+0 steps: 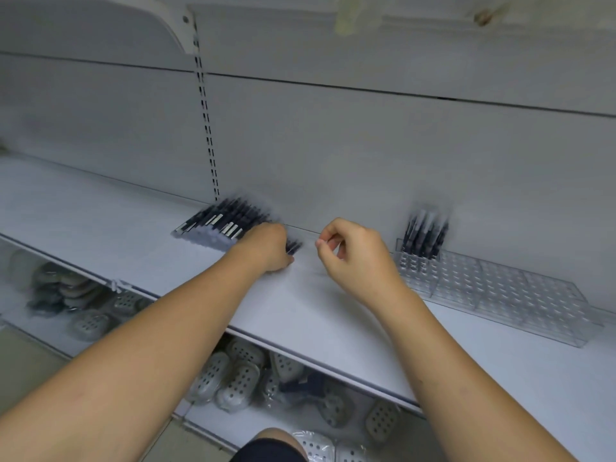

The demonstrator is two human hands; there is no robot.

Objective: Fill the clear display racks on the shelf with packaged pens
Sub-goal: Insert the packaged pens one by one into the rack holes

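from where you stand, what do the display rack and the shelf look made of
The display rack looks like clear hard plastic, probably acrylic, with a glossy finish: the surface beneath shows through its walls and rows of holes. The shelf is likely painted sheet metal in matte pale grey, judging by its thin front edge.

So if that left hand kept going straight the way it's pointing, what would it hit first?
Most likely the grey back panel of the shelf. The left hand grips a few dark pens that point toward it, and nothing shows in between, though depth is hard to judge here.
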